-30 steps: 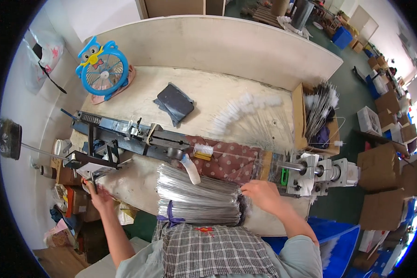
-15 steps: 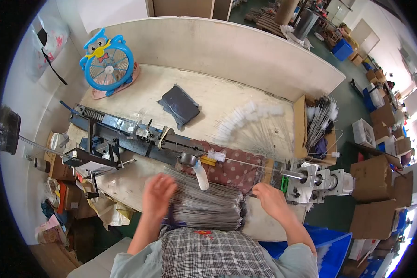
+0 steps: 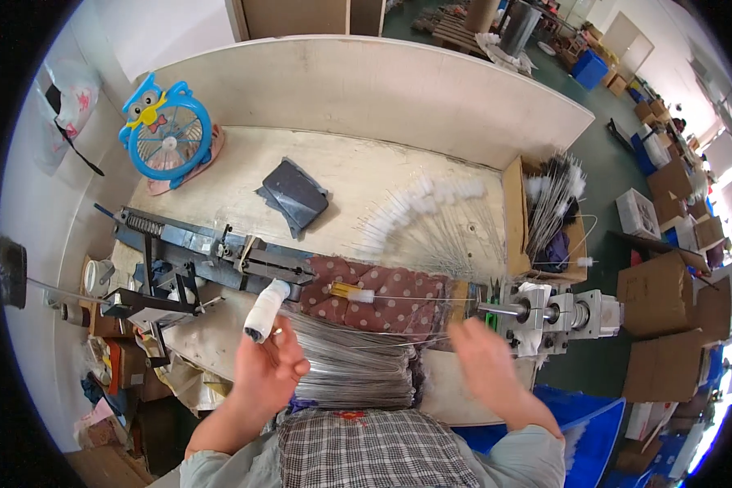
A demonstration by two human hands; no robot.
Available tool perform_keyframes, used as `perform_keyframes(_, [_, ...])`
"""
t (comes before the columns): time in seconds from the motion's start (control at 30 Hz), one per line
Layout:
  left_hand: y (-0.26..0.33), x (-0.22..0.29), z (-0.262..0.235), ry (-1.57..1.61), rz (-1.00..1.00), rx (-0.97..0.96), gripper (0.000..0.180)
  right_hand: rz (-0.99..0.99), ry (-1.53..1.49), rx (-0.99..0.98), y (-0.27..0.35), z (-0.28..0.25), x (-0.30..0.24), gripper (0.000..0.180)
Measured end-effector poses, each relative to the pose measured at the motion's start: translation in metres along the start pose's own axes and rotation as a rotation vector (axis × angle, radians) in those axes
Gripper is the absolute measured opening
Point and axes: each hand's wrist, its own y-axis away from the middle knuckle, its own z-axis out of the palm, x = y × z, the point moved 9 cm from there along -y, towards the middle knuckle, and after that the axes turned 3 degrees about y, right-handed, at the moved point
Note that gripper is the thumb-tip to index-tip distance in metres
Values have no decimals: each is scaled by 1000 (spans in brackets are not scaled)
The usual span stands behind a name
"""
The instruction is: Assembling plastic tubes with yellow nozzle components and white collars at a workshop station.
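My left hand (image 3: 270, 366) is palm up beside the lower end of a white-wrapped lever handle (image 3: 267, 309). Its fingers are loosely curled and apart, with nothing visible in them; whether it touches the handle is unclear. The handle joins a dark metal slide (image 3: 276, 267) on a long rail. My right hand (image 3: 484, 358) is near the spindle (image 3: 504, 309), its fingers blurred. A thin wire runs toward these fingers, but a grip on it cannot be made out. A small white-bristled brush (image 3: 361, 296) lies along a wire reaching the spindle, over a brown dotted cloth (image 3: 398, 313).
A thick bundle of metal wires (image 3: 350, 366) lies before me. Finished white brushes (image 3: 423, 195) fan out on the table behind the rail. A cardboard box (image 3: 516, 220) of brushes stands right, a blue fan (image 3: 171, 142) and a dark pouch (image 3: 295, 195) at the back left.
The slide and its wrapped handle have shifted left, away from the brush. My left hand has turned palm up beside the handle. My right hand remains near the spindle, now blurred. The view has shifted slightly.
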Motion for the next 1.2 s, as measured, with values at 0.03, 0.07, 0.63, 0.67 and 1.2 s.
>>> perform_keyframes(0.03, [5, -4, -18, -168, 57, 114, 36, -7, 54, 36, -1, -20, 4, 16])
perform_keyframes(0.07, [9, -6, -30, -335, 107, 226, 36, 33, 71, 91, -1, -38, 15, 15])
perform_keyframes(0.63, [-175, -102, 76, -2606, 1035, -325, 17, 85, -294, 194, -47, -25, 58, 10])
perform_keyframes(0.67, [-180, -96, 75, -2628, 1119, -326, 16, 86, -348, 84, -48, -29, 51, 9])
perform_keyframes(1.2, [-22, 42, -68, -807, 412, 358, 42, -337, -439, 310, -143, 11, -95, 7])
